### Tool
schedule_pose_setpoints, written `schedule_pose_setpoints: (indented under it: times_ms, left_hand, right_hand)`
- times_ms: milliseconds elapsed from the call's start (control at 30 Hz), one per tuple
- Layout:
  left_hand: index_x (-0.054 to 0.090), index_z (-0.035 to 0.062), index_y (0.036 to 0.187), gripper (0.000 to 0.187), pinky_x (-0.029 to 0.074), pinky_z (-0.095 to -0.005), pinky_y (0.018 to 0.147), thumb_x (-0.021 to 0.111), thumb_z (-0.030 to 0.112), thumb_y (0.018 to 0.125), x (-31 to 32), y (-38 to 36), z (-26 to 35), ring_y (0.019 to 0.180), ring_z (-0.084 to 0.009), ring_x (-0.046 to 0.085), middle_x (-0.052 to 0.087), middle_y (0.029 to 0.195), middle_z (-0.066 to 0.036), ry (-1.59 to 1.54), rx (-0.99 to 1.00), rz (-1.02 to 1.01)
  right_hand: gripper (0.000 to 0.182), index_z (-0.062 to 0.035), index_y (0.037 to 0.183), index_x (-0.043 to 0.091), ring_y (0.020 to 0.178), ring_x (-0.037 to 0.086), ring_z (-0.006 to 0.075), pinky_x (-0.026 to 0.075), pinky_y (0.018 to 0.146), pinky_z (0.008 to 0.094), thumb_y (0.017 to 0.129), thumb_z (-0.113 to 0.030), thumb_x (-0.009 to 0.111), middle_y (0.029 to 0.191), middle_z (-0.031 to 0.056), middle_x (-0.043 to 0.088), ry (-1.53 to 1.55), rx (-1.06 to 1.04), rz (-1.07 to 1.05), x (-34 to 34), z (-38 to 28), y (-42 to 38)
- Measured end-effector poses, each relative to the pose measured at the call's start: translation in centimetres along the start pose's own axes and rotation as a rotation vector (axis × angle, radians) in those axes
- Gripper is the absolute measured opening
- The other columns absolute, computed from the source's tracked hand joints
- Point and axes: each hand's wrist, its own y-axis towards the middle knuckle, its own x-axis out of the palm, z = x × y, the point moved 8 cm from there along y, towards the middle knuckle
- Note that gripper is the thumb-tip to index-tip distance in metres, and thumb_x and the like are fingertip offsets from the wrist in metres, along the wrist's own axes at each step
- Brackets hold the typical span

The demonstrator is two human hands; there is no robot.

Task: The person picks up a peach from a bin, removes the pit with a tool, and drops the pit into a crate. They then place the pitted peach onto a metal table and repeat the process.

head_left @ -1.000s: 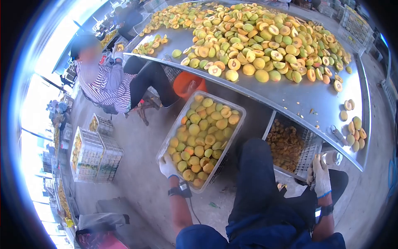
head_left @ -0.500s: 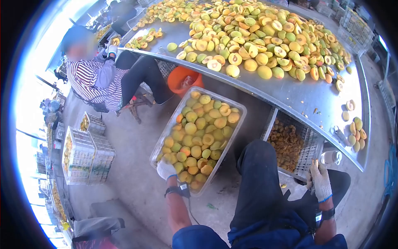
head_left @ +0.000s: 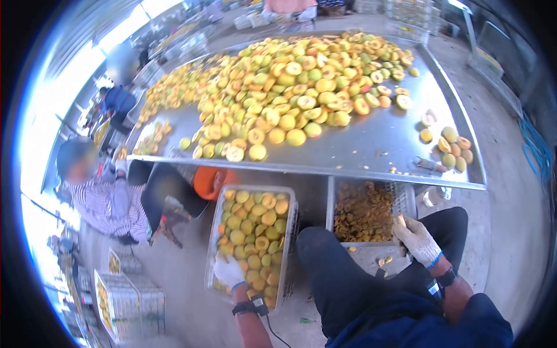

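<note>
My left hand (head_left: 229,271), in a white glove, is over the left side of a pale plastic crate (head_left: 292,223) heaped with yellow-green stone fruit (head_left: 250,235), like apricots or peaches. Its fingers look apart against the fruit, though blur softens them. By my right knee, my right hand (head_left: 419,240), in a knitted glove, is closed round a small tool with a wood-coloured end (head_left: 400,220); most of it is hidden in the palm. Just beyond that hand stands a crate (head_left: 406,200) of brown pits and scraps (head_left: 364,211).
A metal table (head_left: 354,148) carries a big heap of halved fruit (head_left: 301,87), a small group of fruit (head_left: 455,151) and a tool (head_left: 430,165). An orange bucket (head_left: 212,181) and a seated person (head_left: 116,203) are at left. A metal can (head_left: 434,196) stands right.
My view has tilted up and turned, so table and crates appear shifted. My left hand has moved from the crate's near-left corner over the fruit. The right hand still grips the small tool.
</note>
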Motion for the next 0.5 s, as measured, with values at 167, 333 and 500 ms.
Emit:
schedule_pose_setpoints:
  times_ms: [167,333,500]
  left_hand:
    - [0.073,-0.0019,0.110,0.024,0.055,-0.0451,0.086,0.068,0.009,0.090,-3.1,1.8,24.0,0.096,-0.0397,0.068,0.072,0.104,-0.021,-0.681,0.498,-0.173]
    - [0.075,0.0041,0.112,0.024,0.054,-0.0421,0.091,0.068,0.014,0.090,0.9,1.0,43.8,0.101,-0.0361,0.069,0.072,0.107,-0.016,-0.765,0.781,-0.352]
    - [0.067,0.0149,0.120,0.034,0.054,-0.0481,0.089,0.070,0.014,0.086,8.1,-0.5,56.1,0.110,-0.0380,0.061,0.065,0.116,-0.012,-0.492,1.021,-0.261]
  right_hand:
    - [0.024,-0.0065,0.101,0.058,0.051,0.051,0.0061,0.042,0.047,0.0226,0.105,-0.030,0.057,0.071,-0.0018,0.056,0.199,-0.066,0.032,-1.3,-0.2,0.7]
    - [0.024,-0.0044,0.102,0.058,0.053,0.056,0.0062,0.045,0.050,0.0220,0.104,-0.028,0.059,0.072,-0.0013,0.059,0.161,-0.031,0.017,-2.7,-0.5,0.4]
    - [0.022,-0.0045,0.101,0.058,0.055,0.056,0.0066,0.046,0.052,0.0224,0.104,-0.026,0.060,0.071,-0.0007,0.059,0.210,-0.008,0.025,-4.3,1.2,1.5]
